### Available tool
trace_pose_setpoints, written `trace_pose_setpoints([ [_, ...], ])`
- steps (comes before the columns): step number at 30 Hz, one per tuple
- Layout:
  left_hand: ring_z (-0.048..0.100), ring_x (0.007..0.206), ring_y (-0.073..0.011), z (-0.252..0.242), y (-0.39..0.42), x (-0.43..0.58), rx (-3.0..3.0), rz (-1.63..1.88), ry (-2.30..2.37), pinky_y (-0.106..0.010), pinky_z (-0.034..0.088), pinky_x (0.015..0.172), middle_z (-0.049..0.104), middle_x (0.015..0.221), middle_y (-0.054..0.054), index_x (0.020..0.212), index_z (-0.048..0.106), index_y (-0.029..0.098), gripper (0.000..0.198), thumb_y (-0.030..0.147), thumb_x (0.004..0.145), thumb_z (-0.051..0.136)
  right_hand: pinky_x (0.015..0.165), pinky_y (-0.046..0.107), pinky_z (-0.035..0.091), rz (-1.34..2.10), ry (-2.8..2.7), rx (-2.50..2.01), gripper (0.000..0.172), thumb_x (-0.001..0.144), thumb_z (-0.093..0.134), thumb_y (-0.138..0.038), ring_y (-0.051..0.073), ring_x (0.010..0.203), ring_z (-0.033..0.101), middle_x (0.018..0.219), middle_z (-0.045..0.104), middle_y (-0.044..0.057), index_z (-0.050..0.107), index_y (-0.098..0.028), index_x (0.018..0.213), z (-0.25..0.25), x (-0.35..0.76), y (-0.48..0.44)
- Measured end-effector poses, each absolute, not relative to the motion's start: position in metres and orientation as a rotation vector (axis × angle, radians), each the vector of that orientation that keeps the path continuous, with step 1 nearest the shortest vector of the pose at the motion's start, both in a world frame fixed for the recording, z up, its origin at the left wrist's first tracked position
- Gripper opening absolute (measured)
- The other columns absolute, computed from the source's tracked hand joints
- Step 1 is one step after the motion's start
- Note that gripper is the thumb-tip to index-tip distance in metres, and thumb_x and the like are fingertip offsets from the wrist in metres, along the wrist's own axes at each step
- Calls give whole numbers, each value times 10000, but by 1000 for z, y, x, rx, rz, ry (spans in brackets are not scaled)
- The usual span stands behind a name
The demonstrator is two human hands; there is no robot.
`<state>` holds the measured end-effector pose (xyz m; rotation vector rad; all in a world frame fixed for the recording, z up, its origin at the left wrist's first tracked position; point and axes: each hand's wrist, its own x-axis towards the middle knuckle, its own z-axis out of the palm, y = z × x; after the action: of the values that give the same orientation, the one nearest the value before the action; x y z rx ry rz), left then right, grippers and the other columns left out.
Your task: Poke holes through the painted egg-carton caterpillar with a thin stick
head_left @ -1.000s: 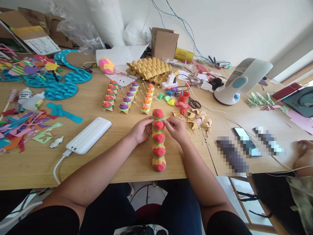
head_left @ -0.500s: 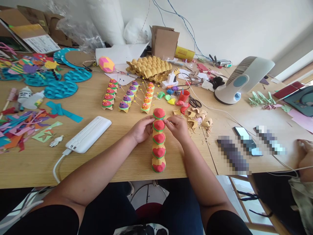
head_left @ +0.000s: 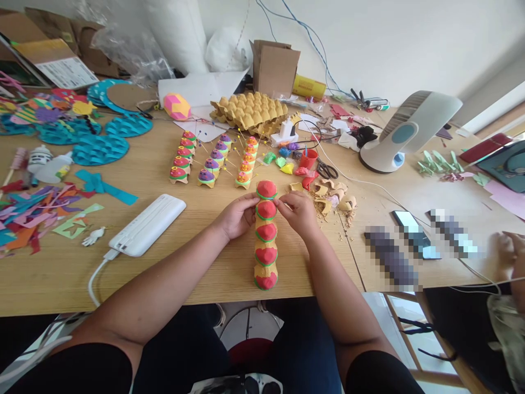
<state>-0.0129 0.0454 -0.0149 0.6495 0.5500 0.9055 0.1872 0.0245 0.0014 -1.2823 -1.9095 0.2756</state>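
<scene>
An egg-carton caterpillar [head_left: 266, 232], a strip of bumps with red clay caps and green clay edging, lies lengthwise in front of me on the table. My left hand [head_left: 240, 216] grips its far end from the left, thumb by the top bumps and the other fingers partly hidden beside it. On the opposite side, my right hand [head_left: 299, 213] has thumb and forefinger pinched at the green edging between the first two caps. Beyond my hands stand three smaller finished-looking caterpillars, one red [head_left: 183, 156], one purple [head_left: 214, 160] and one orange [head_left: 247, 162], with pin antennae.
Carton scraps [head_left: 334, 196] lie right of my hands, near scissors [head_left: 327, 168] and a red cup [head_left: 308, 159]. A white power bank [head_left: 147, 225] is at left, paper strips [head_left: 36, 216] beyond it. A white fan [head_left: 404, 137], phones [head_left: 415, 235] and another person's hand [head_left: 517, 246] are at right.
My hands and the caterpillar stay nearly in place, both still at its far end. The other person's hand at the right edge has shifted slightly.
</scene>
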Motion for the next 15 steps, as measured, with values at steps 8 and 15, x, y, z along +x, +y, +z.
trace_pose_setpoints([
  [8,732,781,-139,-14,45,-14,652,891,541,-220,573,704,793,974,-76,1066,753,140,206,165,888,652,643,327,360,283,-1909,-1263,489,990,536,-587,172,648,501,634,548,27,720,-212,737,2,187,24],
  [15,714,731,-130,-12,43,-14,649,875,561,-220,561,677,784,923,-65,1042,751,137,181,163,887,660,647,327,363,296,-1900,-1284,470,990,551,-563,175,653,506,628,539,24,711,-215,719,3,186,23],
])
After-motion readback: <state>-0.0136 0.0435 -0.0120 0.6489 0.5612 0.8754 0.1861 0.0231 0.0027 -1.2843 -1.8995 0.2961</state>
